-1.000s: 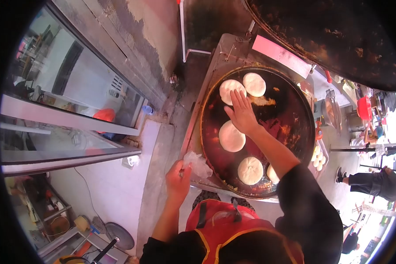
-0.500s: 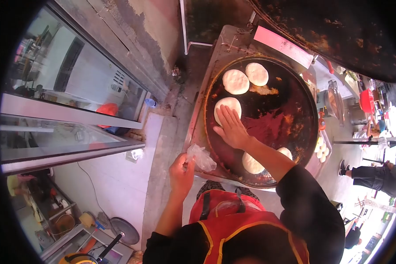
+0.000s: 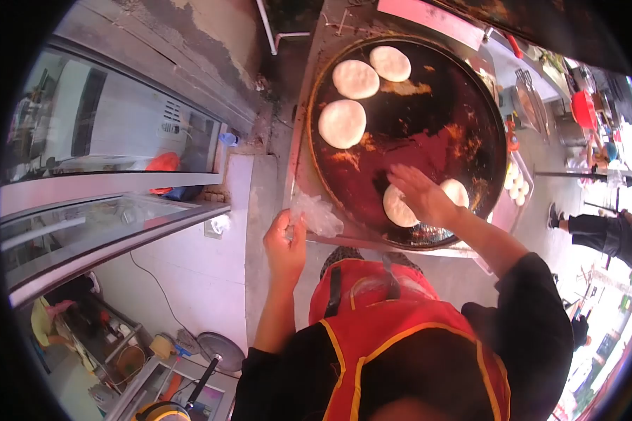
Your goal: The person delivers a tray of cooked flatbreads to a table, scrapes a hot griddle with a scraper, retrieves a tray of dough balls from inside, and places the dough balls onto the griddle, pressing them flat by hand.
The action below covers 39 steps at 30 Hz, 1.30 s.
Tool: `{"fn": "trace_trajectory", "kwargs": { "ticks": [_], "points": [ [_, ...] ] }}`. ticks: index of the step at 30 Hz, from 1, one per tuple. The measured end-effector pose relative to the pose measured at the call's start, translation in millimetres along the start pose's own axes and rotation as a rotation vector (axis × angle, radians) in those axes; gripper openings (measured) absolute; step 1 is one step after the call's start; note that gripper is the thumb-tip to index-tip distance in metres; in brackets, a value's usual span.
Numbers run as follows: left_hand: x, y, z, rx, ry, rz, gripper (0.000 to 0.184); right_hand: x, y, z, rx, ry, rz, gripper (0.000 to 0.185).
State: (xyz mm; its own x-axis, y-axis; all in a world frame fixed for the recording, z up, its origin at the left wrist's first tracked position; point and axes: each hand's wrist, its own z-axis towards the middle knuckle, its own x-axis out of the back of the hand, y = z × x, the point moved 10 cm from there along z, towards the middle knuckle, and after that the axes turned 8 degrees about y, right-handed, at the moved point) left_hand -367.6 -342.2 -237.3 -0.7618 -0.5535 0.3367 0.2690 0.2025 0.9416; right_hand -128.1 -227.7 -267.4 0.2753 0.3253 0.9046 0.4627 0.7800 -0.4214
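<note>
My left hand [image 3: 286, 235] pinches a crumpled clear plastic bag [image 3: 316, 215] at the pan's near left edge. Fingers stretched out, my right hand [image 3: 425, 198] is over the near part of a large round griddle [image 3: 372, 186]. It partly covers one pale dough round [image 3: 399, 207], and another dough round [image 3: 455, 193] lies just to its right. Whether the palm touches the dough I cannot tell. Along the griddle's far left side lie three more flat rounds: a nearer one [image 3: 342, 124], a middle one [image 3: 356, 78] and a far one [image 3: 390, 64].
A dark griddle lid [image 3: 541, 28] hangs at the upper right. Small dough balls [image 3: 516, 184] sit on the tray right of the griddle. Glass window panels [image 3: 112, 133] stand at left. A red basin [image 3: 583, 109] and a person in dark trousers [image 3: 597, 234] are farther right.
My right hand has left the dough round at the left and moved right and nearer, over the front rounds. The view has shifted, so the griddle appears higher. My left hand still holds the bag.
</note>
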Motion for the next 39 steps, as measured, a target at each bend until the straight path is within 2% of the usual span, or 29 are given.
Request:
{"fn": "trace_trajectory", "kwargs": {
  "ticks": [3,4,8,15,18,21,22,27,29,32,37,39],
  "points": [
    [-5,-2,-2,0.004,-0.022,0.023,0.014,-27,2,-67,0.031,-0.226,-0.056,0.056],
    [-7,-2,-3,0.003,-0.031,0.050,0.014,-27,-2,-72,0.027,-0.234,-0.023,0.058],
    [-11,3,-7,-0.003,-0.046,0.063,0.015,-47,-11,-60,0.072,-0.160,-0.049,0.057],
    [-8,13,-16,-0.018,-0.034,0.050,0.013,-53,-25,23,-0.150,0.153,0.019,0.056],
    [-8,11,-20,0.003,-0.033,0.035,0.012,-53,-26,45,-0.276,0.195,0.183,0.053],
    [-11,13,-21,-0.012,-0.042,0.046,0.011,-52,-34,53,-0.193,0.247,0.229,0.050],
    [-12,15,-21,-0.022,-0.047,0.055,0.011,-28,-45,52,-0.177,0.213,0.257,0.050],
    [-19,8,-21,0.059,-0.122,0.076,0.015,9,7,-49,-0.325,0.198,-0.023,0.052],
    [-25,9,-19,0.074,-0.155,0.050,0.016,-3,43,-110,-0.410,0.068,-0.296,0.051],
    [-35,19,-14,0.013,-0.169,0.051,0.016,-1,71,-161,-0.714,0.246,-0.113,0.047],
    [-45,29,-10,-0.075,-0.166,0.091,0.014,-18,30,-137,-0.651,0.162,-0.203,0.044],
    [-45,28,-10,-0.059,-0.177,0.118,0.014,-26,15,-124,-0.700,0.135,-0.036,0.045]
  ]
}}
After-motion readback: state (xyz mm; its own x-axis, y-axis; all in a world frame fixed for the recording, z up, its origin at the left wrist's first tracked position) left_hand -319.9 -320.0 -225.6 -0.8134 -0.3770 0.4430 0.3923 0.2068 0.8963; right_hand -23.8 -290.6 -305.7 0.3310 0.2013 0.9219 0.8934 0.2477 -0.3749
